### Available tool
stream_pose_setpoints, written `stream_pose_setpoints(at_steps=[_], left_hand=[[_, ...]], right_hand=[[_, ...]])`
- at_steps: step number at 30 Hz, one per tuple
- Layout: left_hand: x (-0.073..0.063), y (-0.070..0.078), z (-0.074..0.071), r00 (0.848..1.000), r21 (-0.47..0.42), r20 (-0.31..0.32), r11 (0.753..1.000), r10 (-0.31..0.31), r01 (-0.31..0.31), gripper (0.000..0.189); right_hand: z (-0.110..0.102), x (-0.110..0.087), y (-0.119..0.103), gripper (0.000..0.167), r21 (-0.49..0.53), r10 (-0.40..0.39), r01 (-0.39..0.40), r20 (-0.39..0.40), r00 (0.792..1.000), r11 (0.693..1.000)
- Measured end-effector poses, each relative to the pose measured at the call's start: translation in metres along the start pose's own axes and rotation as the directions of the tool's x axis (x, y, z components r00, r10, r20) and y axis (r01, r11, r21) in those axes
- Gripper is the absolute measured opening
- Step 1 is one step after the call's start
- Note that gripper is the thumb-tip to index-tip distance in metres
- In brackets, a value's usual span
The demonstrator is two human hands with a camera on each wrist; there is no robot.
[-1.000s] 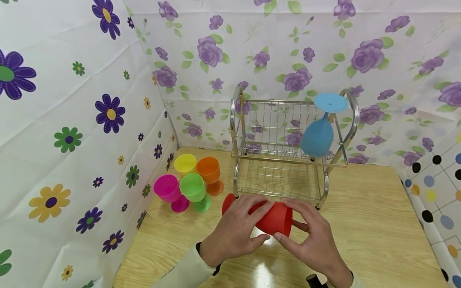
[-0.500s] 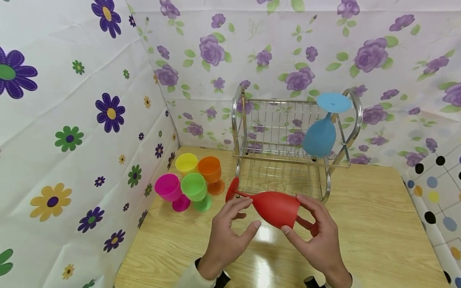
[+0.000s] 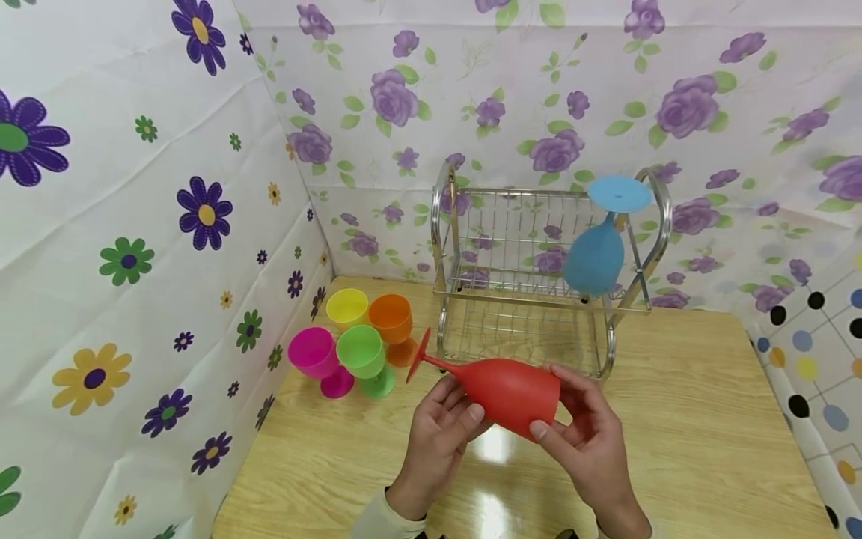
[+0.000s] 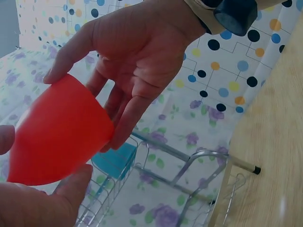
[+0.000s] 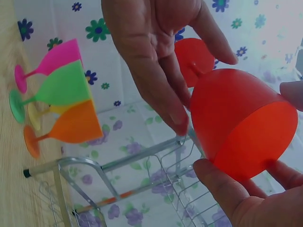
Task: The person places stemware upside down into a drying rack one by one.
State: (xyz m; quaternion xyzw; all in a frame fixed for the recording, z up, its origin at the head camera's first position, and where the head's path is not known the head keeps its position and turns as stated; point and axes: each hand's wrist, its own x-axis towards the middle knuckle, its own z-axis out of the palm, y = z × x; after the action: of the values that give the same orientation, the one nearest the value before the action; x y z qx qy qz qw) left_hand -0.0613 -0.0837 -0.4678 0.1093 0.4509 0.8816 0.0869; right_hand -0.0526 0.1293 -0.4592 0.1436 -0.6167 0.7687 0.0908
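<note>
Left hand: I see it cradling the stem end of the bowl of the red plastic goblet, thumb side up toward my head camera.
Left fingers: bent, reaching beneath the goblet's bowl.
Left thumb: angled in along the goblet's near side.
Right hand: I read a pinch at the goblet's mouth.
Right thumb: on the near side of the goblet's rim.
Right fingers: bent, around the goblet's far side.
Wrists: I have both nearer me than the goblet, below pale cream fabric cuffs.
</note>
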Motion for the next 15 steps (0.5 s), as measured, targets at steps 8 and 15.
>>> stream_pose_setpoints(at_steps=[8,15], left_hand=[[0.0032,-0.0016,0.0056,1.000,-0.063,-0.027,0.998,0.006,-0.008,0.058],[0.0090,0.0048,0.0068,0.999,0.021,-0.025,0.999,0.031,-0.030,0.057]], right_hand=[[0.0004,-0.0005,0.0002,0.069,0.014,0.029,-0.029,-0.004,1.000,0.999],[-0.0040,0.0015,0.0008,0.069,0.012,0.018,-0.018,0.024,1.000,1.000]])
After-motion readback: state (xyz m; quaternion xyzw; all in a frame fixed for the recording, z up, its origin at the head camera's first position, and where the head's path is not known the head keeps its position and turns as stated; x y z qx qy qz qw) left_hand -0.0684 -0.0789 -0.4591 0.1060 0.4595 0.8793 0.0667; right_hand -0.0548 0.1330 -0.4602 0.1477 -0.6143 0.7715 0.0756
